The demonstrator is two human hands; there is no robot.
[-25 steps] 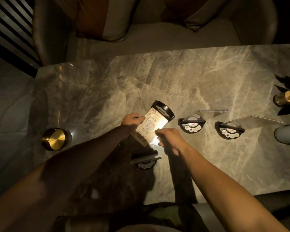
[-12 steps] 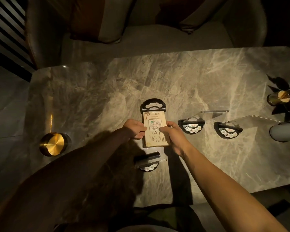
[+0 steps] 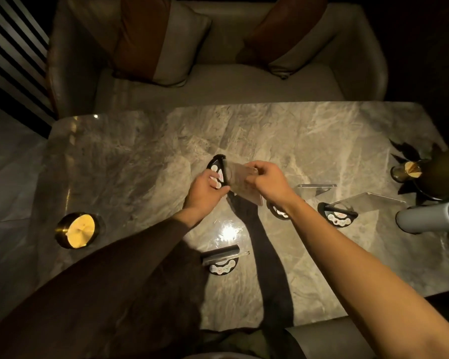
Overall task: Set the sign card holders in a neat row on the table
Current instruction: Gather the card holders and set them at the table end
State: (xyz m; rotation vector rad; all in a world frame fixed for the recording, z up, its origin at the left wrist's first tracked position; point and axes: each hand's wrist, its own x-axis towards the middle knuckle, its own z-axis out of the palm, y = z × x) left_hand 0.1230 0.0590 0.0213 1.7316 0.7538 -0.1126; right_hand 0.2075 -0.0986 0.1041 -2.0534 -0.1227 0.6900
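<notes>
Marble table [image 3: 309, 141]: left hand [image 3: 205, 193] and right hand [image 3: 266, 181] grip 1 card holder [image 3: 240, 182], fingers closed; next, seat it beside 2 placed holders [image 3: 337, 216].

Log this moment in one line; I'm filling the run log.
stage: placing holder | hands: left hand and right hand grip held holder | standing in row: two | waiting: near holder

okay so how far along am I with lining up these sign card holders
Roughly halfway. Two holders already stand side by side on the right of the marble table. Your left hand and right hand hold a third holder. A fourth holder waits nearer you, out of line.
</notes>
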